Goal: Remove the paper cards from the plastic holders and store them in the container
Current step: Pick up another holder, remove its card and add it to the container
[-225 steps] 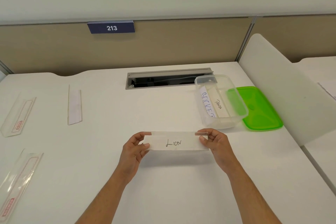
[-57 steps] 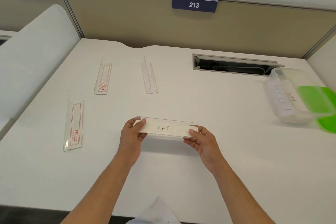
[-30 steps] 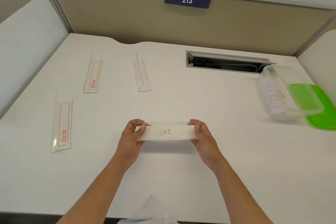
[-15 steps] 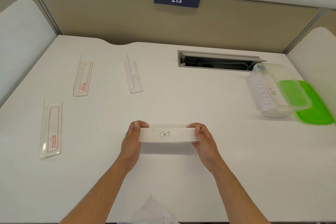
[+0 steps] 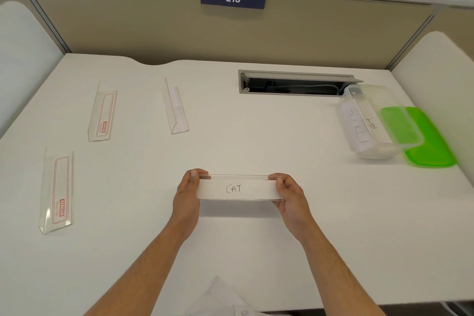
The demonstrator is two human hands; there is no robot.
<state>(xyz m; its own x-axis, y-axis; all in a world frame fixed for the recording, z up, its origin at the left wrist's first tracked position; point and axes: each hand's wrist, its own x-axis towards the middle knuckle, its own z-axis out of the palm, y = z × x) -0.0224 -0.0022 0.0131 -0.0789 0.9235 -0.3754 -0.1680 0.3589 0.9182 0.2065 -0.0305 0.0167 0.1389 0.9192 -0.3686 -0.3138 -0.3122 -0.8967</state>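
A clear plastic holder (image 5: 252, 177) with a white paper card marked "CAT" (image 5: 238, 189) inside is held level above the white desk. My left hand (image 5: 186, 196) grips its left end and my right hand (image 5: 291, 199) grips its right end. At the right stands a clear plastic container (image 5: 359, 92), tilted on its green lid (image 5: 433, 146), with cards marked "LION" and others inside. A holder with a blank white card (image 5: 175, 107) lies at the back left.
Two holders with red-printed inserts lie at the left, one nearer the back (image 5: 102, 113) and one nearer me (image 5: 57, 191). An open cable slot (image 5: 295, 83) sits in the desk at the back. White dividers flank the desk. A sign reads 213.
The "LION" holder from earlier is gone and its card lies in the container. I now hold the "CAT" holder, which has turned level with its face toward me. The view has shifted right.
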